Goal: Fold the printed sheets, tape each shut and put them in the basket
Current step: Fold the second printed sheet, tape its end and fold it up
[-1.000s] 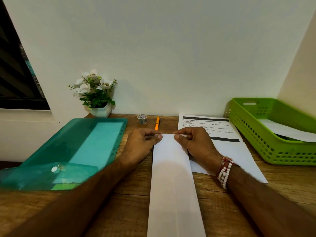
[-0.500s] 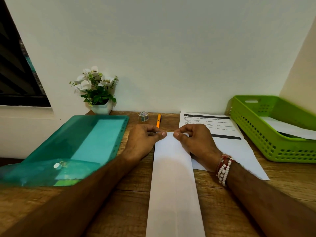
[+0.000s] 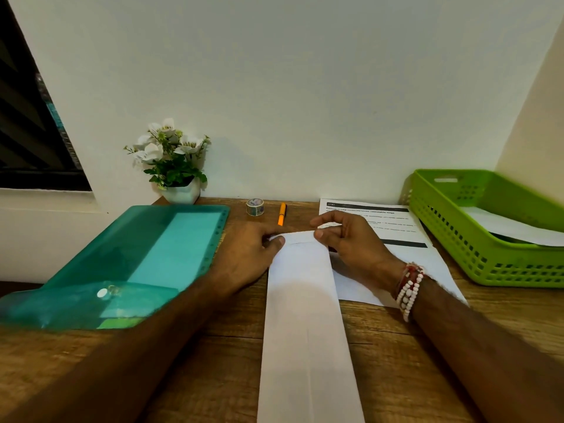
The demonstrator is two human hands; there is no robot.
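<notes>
Since a second ago my right hand (image 3: 351, 244) has loosened: its index finger now lifts clear, while thumb and curled fingers (image 3: 335, 232) pinch the far right corner of the folded sheet (image 3: 305, 300). My left hand (image 3: 247, 254) pinches the far left corner. The sheet lies on the bench (image 3: 213, 361), running 12 to 6 o'clock. Creasing looks nearly finished.

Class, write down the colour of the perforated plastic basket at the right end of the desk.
The basket is bright lime green; the head view, the only one, shows it clearly.
</notes>
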